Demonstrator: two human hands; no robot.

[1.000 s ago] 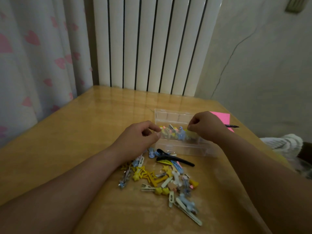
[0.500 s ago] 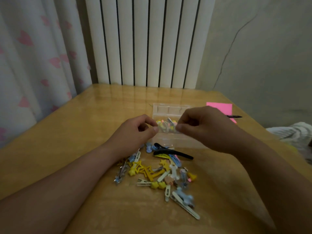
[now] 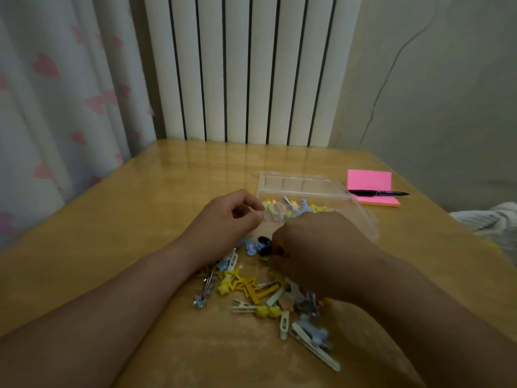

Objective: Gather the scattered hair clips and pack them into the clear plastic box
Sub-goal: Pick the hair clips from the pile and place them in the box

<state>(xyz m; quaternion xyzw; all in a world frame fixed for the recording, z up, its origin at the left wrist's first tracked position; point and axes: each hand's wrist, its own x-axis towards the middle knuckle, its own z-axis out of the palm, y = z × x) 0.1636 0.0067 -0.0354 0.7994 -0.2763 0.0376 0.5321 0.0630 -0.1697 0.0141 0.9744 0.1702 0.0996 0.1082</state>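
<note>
Wooden surface [image 3: 140, 219] across the lower frame, backed by a white radiator [image 3: 246, 68] at top centre and a heart-print curtain [image 3: 64, 93] at upper left. Clear plastic box [image 3: 355, 208] right of centre, open, partly filled with pastel clips. Left hand [image 3: 223, 222] at the box's near-left corner, fingers [image 3: 258, 215] pinched together on its edge. Right hand [image 3: 316, 247] just below the box, knuckles up, lowered onto the black clip [image 3: 263, 246]; fingers hidden, state not discernible. Scattered hair clips [image 3: 251, 292], yellow, blue and white, heaped on the surface at lower centre. Pink sticky-note pad [image 3: 369, 182] with black pen [image 3: 377, 193] across it, at centre right.
</note>
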